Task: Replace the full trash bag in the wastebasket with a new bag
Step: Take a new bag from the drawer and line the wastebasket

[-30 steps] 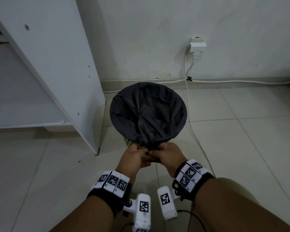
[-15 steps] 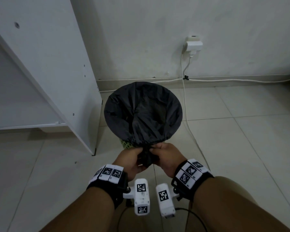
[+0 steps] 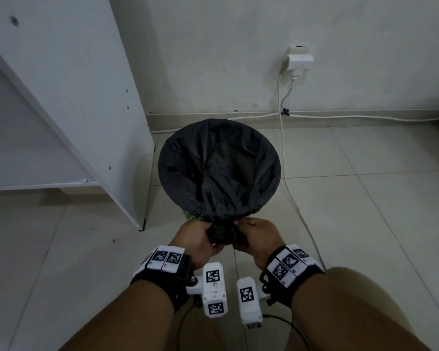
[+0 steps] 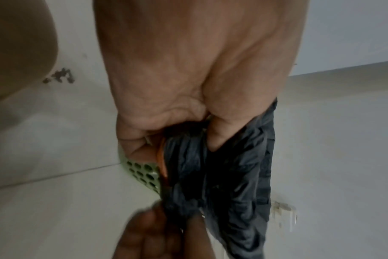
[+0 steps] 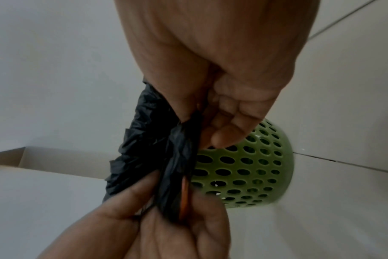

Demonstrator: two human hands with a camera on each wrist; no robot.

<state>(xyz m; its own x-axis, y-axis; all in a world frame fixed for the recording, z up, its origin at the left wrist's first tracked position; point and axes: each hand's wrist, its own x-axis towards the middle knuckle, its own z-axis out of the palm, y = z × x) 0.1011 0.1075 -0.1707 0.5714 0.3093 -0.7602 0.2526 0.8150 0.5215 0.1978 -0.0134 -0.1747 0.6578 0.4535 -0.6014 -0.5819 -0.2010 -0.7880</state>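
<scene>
A black trash bag (image 3: 218, 171) is stretched over the mouth of a green perforated wastebasket (image 5: 246, 168), of which only a sliver (image 3: 190, 216) shows in the head view. At the near rim, my left hand (image 3: 197, 236) and right hand (image 3: 257, 236) both grip a gathered bunch of the bag's slack (image 3: 224, 234). In the left wrist view the left hand (image 4: 166, 133) pinches the bunched plastic (image 4: 221, 175) with an orange strip (image 4: 160, 157) beside it. In the right wrist view the right hand (image 5: 210, 108) pinches the same bunch (image 5: 173, 157).
A white cabinet panel (image 3: 81, 102) stands just left of the basket. A wall plug (image 3: 299, 60) feeds a white cable (image 3: 285, 173) that runs down across the floor tiles right of the basket. My knee (image 3: 360, 300) is at lower right.
Both hands have drawn the gathered bag slack toward me and a little lower, and the bunch between them has grown larger. The bag stays stretched over the basket.
</scene>
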